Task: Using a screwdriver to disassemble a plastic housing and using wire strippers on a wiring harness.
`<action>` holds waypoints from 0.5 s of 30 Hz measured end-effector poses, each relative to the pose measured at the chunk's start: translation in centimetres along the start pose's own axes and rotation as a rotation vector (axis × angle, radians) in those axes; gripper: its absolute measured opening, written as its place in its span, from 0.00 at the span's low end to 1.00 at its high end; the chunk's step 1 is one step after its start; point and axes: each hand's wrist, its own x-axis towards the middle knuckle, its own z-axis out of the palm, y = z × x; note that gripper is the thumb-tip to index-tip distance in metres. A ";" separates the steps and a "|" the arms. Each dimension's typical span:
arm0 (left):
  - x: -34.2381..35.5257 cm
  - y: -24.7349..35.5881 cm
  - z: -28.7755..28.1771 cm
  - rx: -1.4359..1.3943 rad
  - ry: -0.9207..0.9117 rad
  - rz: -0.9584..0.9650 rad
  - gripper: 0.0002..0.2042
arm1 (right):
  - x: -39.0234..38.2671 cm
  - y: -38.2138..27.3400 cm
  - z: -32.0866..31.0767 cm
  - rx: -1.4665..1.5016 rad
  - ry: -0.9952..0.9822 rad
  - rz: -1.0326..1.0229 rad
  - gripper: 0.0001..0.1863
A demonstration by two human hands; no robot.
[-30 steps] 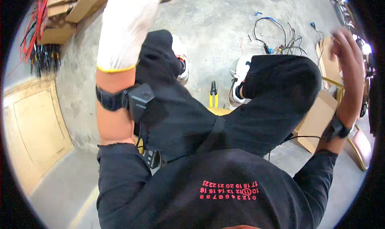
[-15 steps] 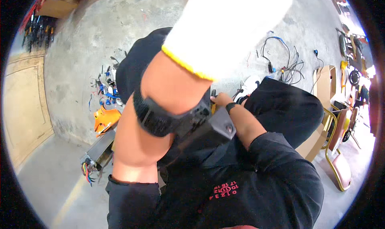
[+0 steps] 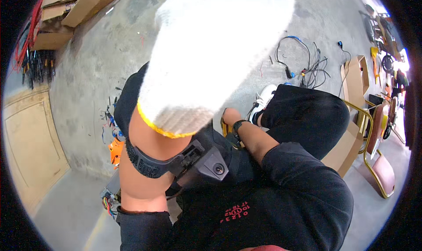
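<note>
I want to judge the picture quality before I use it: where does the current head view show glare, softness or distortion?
In the head view, the white glove is washed out and soft, its weave mostly lost; in the head view, glare burns along the right rim; in the head view, the beige panel bends near the left rim.

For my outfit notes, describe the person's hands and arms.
The left hand wears a white glove with a yellow-edged cuff; a black strap on that arm carries a dark boxy device. The right hand looks ungloved, with a dark wristband. Both sleeves are black.
</note>
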 end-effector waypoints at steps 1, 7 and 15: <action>0.1 -0.3 -0.1 0.015 0.002 -0.006 0.13 | -0.4 -2.3 -2.1 0.106 -0.045 0.083 0.12; 0.4 1.8 2.4 -0.051 -0.087 0.056 0.13 | -0.4 -1.9 -10.4 0.469 -0.112 0.108 0.22; -1.6 3.2 6.5 -0.143 -0.166 -0.006 0.12 | -1.8 2.2 -22.0 1.938 0.303 0.028 0.15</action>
